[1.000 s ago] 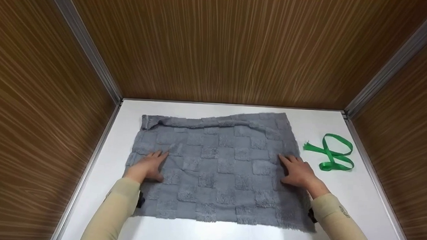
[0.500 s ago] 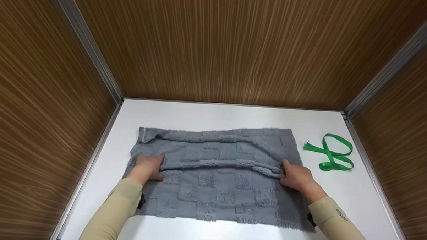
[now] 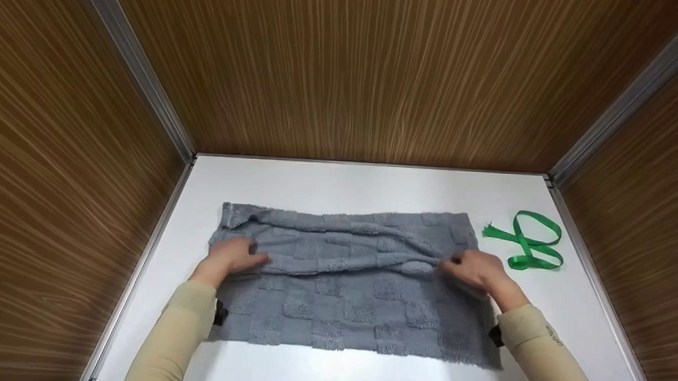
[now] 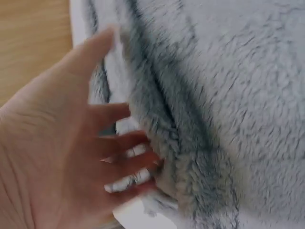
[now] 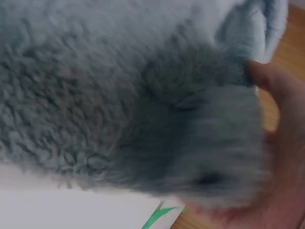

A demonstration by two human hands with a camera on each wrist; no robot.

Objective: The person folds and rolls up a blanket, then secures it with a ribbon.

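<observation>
Towel [image 3: 347, 281], grey and checker-textured, lies spread on the white table [image 3: 361, 185] in the head view, its far part gathered into long ridges across its width. At the towel's left edge the left hand [image 3: 232, 257] rests on the ridge, fingers fairly straight; at the towel's right edge the right hand [image 3: 474, 268] has its fingers curled round the end of the ridge. A green ribbon [image 3: 526, 242] lies on the table just right of the towel, apart from it. One risk, as I judge it: if the hands move unevenly the fold could go skew, or the right end could brush the ribbon.

Left wrist view: the left hand [image 4: 62, 157] is open, fingertips [image 4: 138, 160] touching the towel [image 4: 224, 95] where a fold bunches.

Right wrist view, blurred: the towel [image 5: 119, 95] fills the frame, a thick bunch sitting in the right hand [image 5: 276, 157], whose fingers wrap its end; a green ribbon [image 5: 155, 217] tip shows below.
</observation>
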